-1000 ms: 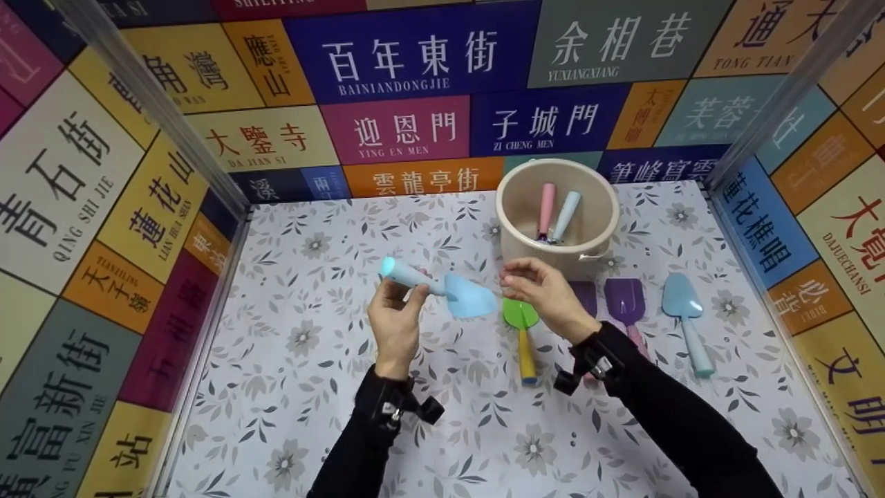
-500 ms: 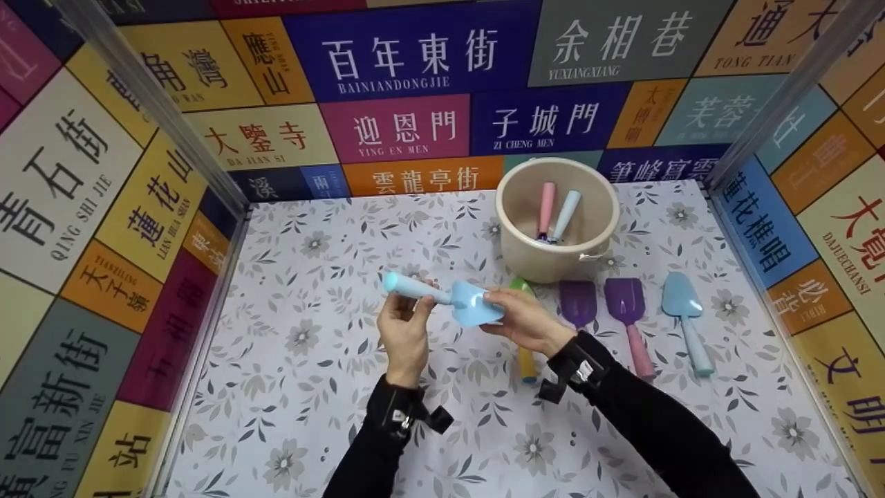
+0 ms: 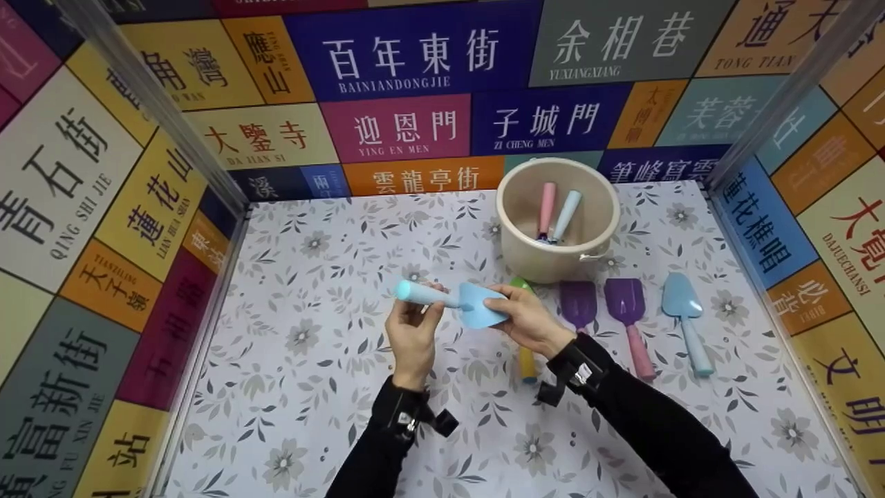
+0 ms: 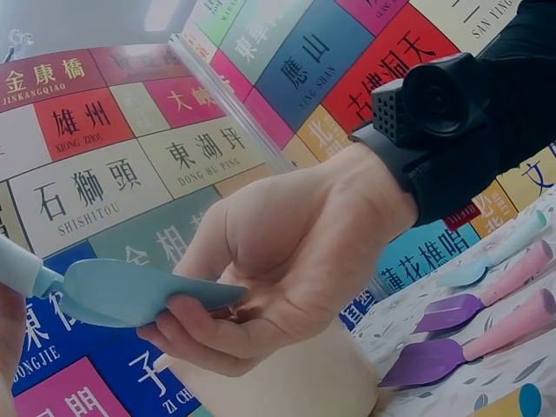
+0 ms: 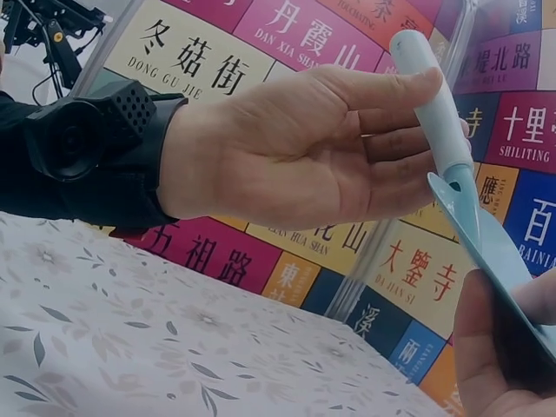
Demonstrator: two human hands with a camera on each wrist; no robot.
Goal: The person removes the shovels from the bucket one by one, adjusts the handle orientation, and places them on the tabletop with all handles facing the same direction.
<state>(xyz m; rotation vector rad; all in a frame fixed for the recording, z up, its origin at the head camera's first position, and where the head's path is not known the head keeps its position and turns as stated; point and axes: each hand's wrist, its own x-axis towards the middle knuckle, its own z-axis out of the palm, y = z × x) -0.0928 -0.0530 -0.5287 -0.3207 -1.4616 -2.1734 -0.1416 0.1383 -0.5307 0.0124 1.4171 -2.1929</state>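
Observation:
Above the table, a light-blue hand trowel [image 3: 476, 315] is held between both hands, its handle toward the left and its blade toward the right. My left hand [image 3: 413, 340] grips the handle with thumb and fingers; the right wrist view shows the same handle [image 5: 432, 109] in that hand. At the blade's far end, my right hand [image 3: 531, 319] pinches the metal between thumb and fingers. The left wrist view shows this pinch on the blade [image 4: 130, 291] from the side. Behind the right hand lies a green-bladed trowel with a yellow handle [image 3: 527, 363], partly hidden.
A beige bucket [image 3: 546, 261] stands at the back, holding a pink-handled tool [image 3: 547, 207] and a light-blue-handled one [image 3: 568, 211]. Right of the hands lie two purple shovels [image 3: 578, 303] [image 3: 626, 301] and another light-blue trowel [image 3: 682, 294]. Printed panels [image 3: 394, 131] wall the table.
My right hand has come down from in front of the bucket and taken the blade of the trowel. The left hand has shifted slightly right and down with the handle.

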